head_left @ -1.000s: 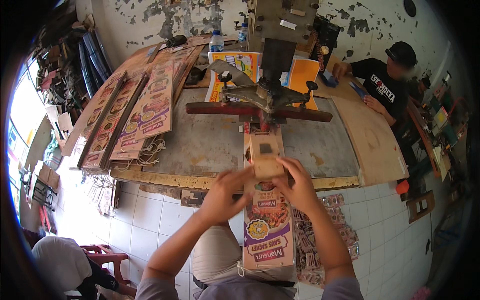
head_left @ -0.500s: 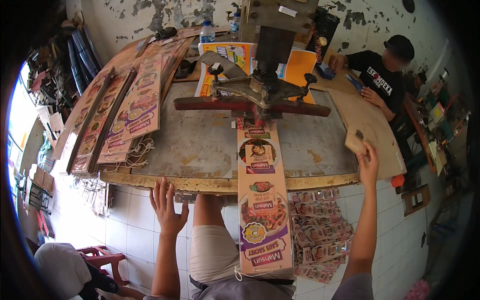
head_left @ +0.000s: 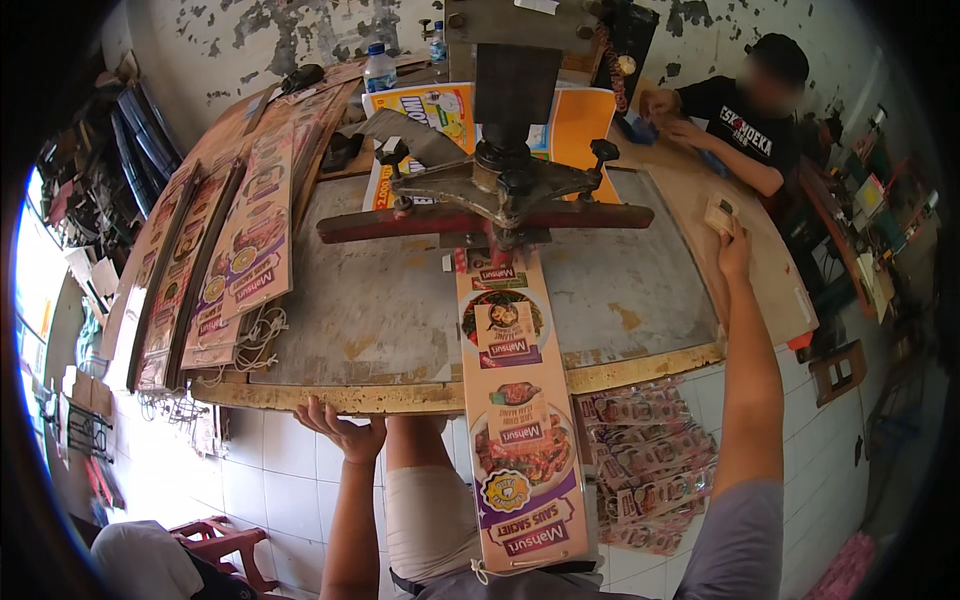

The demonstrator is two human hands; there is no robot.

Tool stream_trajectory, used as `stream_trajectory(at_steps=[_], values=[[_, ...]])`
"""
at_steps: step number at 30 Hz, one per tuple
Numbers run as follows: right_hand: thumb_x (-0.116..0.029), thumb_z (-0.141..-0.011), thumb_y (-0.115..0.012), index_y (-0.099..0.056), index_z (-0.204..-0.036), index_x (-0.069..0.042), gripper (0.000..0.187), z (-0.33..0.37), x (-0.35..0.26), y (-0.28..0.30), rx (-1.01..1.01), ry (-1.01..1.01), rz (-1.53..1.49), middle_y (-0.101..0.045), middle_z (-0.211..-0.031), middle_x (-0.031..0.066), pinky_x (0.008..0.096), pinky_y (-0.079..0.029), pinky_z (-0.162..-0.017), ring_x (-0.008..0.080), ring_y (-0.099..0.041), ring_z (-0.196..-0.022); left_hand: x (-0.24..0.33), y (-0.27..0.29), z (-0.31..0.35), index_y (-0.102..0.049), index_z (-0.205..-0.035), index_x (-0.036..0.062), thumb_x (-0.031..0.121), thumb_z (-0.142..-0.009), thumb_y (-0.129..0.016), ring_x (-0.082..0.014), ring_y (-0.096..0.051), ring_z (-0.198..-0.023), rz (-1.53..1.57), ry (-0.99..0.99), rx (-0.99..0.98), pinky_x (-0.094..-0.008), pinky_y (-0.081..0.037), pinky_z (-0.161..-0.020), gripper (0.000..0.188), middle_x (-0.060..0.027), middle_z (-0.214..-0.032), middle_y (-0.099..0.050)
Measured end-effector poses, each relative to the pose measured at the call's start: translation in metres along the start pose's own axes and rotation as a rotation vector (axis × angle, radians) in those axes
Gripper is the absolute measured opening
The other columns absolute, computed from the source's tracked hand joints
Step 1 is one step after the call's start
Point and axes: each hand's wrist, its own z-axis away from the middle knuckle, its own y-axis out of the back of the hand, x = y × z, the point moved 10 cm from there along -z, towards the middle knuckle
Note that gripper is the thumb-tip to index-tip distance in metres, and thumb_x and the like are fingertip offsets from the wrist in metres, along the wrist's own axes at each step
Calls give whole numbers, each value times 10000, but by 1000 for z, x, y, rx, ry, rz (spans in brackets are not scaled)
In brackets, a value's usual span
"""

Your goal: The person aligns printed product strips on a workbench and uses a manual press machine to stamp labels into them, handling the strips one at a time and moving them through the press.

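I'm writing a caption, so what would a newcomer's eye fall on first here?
Probably the big metal press with its wide red bar, over the middle of the table. From beneath it, a long printed card runs past the table's front edge. Toward the right, the right hand holds a small pale block.

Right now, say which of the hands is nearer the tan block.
Right: right hand grips the tan block; left hand is far from it, at the table's front edge.
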Motion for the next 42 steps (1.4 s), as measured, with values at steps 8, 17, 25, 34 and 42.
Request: stream_trajectory(at_steps=[8,17,25,34,42], values=[[-368,-1147,-547,-520,-1627,-190,512,-29,21,-20,-16,-78,150,-613,-1438,235,546,-523,-1070,443,-621,-1294,2,0,-2,-101,-1695,137,478,-983,-690,-597,-114,-1587,-20,-28,-18,-807,-97,-1241,986,-274,-1688,-238],[-354,-1144,-530,-496,-1630,-141,531,-23,6,-6,-13,-115,149,-649,-1449,216,541,-492,-1125,423,-627,-1326,-2,-5,-1,-74,-1692,149,530,-952,-719,-534,-92,-1604,11,18,17,-786,-47,-1266,1052,-235,-1682,-202],[-322,-1123,-549,-592,-1523,-70,475,-2,-15,19,-39,-293,338,-683,-1431,189,502,-549,-1104,373,-674,-1310,-1,-6,2,-53,-1713,165,472,-954,-716,-522,-111,-1615,-7,-12,11,-776,-53,-1273,1054,-212,-1703,-213],[-364,-1148,-463,-645,-1407,47,519,5,-19,3,-210,-334,319,-659,-1447,261,518,-545,-1103,417,-663,-1313,-2,-1,1,-61,-1712,139,435,-962,-708,-560,-96,-1609,-49,-11,6,-782,-59,-1267,1034,-264,-1703,-207],[-321,-1165,-420,-608,-1409,72,499,-10,60,-7,-98,-3,243,-626,-1454,312,539,-489,-1131,474,-614,-1330,9,-20,7,-156,-1684,97,399,-898,-781,-574,-124,-1601,52,9,13,-787,-75,-1264,1048,-277,-1680,-257]])
